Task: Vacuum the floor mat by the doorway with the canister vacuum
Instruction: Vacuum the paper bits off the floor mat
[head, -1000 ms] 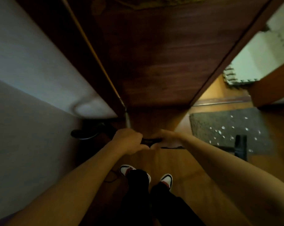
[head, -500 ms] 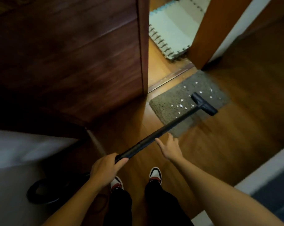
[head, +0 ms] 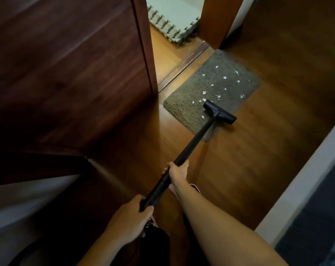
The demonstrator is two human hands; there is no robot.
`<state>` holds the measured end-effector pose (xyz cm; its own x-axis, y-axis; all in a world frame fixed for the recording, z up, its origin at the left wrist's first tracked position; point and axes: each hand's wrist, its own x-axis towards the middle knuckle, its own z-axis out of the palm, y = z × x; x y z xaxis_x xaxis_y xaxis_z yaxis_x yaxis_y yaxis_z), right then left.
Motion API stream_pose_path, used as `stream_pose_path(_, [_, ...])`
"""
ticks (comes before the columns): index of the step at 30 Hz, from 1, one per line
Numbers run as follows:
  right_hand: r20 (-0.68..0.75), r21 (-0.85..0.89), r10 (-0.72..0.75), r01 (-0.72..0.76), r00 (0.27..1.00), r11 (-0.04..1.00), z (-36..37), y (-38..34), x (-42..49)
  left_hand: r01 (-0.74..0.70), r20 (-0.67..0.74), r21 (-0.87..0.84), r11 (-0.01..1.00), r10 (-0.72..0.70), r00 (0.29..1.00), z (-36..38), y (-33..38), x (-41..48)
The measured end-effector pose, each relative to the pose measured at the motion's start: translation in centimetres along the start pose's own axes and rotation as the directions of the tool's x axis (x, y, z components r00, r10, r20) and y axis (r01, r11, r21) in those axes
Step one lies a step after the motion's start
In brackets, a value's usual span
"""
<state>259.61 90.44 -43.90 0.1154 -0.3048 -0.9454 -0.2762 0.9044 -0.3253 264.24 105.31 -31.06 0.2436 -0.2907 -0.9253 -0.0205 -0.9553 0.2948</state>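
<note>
Nearest us, our left hand (head: 130, 221) is curled tight round the near end of the black wand (head: 191, 144), thumb and fingers closed on it with no gap showing. Just ahead of those fingers, our right hand (head: 177, 174) is wrapped round the wand too, its fingertips (head: 165, 171) showing on the far side of the tube. That is the change: half a second ago this hand lay open beside the wand, fingers straight and holding nothing. Now both hands have it, so we judge the grip settled and the sweeping ready to begin in earnest.

Well ahead of the right fingers, the wand runs down over the wooden floor (head: 239, 169) to the floor head (head: 219, 111). The head sits across the near edge of the grey floor mat (head: 184, 106), one end over the pile and the other out past the edge above bare floor. Whether it presses flat on the pile we cannot tell.

Beyond the head, white paper scraps (head: 224, 77) are scattered over the middle and far part of the mat, and one or two lie just beside the head. None of the far ones has been taken up, so most of the task is still ahead of us.

Farther still are the threshold strip (head: 182, 68) and the foam tiles (head: 172, 14) through the doorway, with the dark door (head: 66, 73) standing off to the left of our hands.
</note>
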Motion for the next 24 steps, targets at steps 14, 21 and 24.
stream_pose_path(14, [0.056, -0.164, -0.070, 0.078, 0.996, 0.983, 0.0, 10.6, 5.2, -0.058, 0.016, -0.060, 0.996, 0.059, 0.998, 6.8, -8.0, 9.1])
stream_pose_path(21, [0.105, -0.190, -0.060, 0.079, 0.993, 0.979, -0.9, 14.1, 4.7, -0.040, 0.039, -0.240, 0.970, 0.051, 0.998, 8.0, -11.6, 11.4])
stream_pose_path(24, [0.092, -0.228, -0.065, 0.085, 0.994, 0.970, -1.1, 15.5, 4.1, -0.048, -0.002, -0.260, 0.964, 0.049, 0.999, 8.9, -12.5, 11.7])
